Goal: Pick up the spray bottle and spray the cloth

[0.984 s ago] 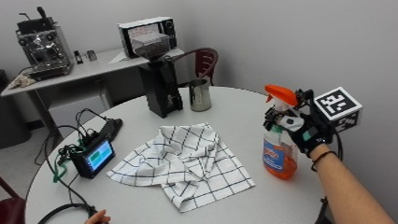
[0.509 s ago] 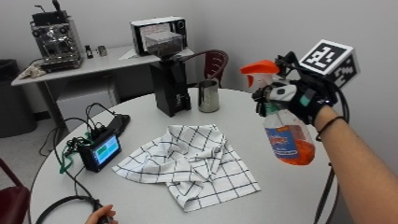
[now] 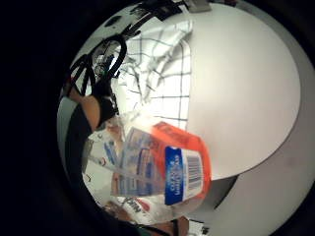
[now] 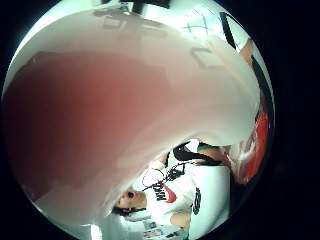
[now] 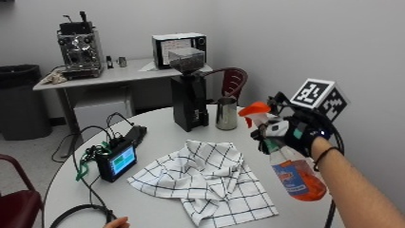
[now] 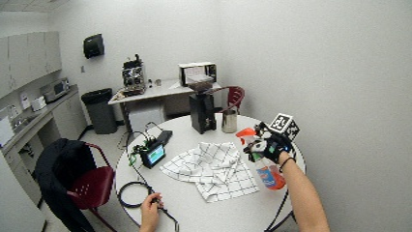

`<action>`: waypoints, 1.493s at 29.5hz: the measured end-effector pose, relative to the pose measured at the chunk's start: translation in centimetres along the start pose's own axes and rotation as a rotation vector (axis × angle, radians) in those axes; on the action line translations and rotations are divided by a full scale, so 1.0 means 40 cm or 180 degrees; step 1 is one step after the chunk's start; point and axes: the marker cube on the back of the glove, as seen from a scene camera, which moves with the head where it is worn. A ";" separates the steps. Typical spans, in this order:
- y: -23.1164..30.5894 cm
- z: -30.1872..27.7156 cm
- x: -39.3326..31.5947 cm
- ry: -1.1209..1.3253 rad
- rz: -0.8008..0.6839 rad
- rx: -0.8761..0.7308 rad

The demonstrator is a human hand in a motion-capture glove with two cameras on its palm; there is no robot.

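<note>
In the outside view my gloved right hand (image 5: 296, 134) grips the neck of the spray bottle (image 5: 297, 179), fingers curled below its orange head. The bottle hangs above the table's right side, tilted, with orange liquid in its lower part and its nozzle turned toward the cloth. The white cloth with a black grid (image 5: 208, 183) lies crumpled on the round white table (image 5: 158, 209), left of and below the bottle. The little finger side palm view shows the labelled bottle (image 3: 165, 169) close up, over the cloth (image 3: 165, 81). The bottle (image 4: 125, 115) fills the thumb side palm view. The wide outside view shows the same hand (image 6: 267, 145), bottle (image 6: 269, 174) and cloth (image 6: 209, 169).
A black coffee grinder (image 5: 190, 102) and a steel pitcher (image 5: 226, 114) stand at the table's back. A small screen device (image 5: 118, 162) with cables sits at the left. A bare hand (image 5: 117, 222) rests by a black cable loop at the front edge.
My hand has lifted the bottle from near the table top and tilted it, nozzle toward the cloth. The outside camera has shifted too. The cloth lies as before.
</note>
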 end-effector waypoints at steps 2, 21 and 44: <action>0.014 -0.018 -0.051 0.0075 -0.0058 0.0066; 0.037 -0.016 -0.047 0.0365 0.0279 -0.0026; 0.047 0.074 -0.092 0.0877 0.0382 -0.0300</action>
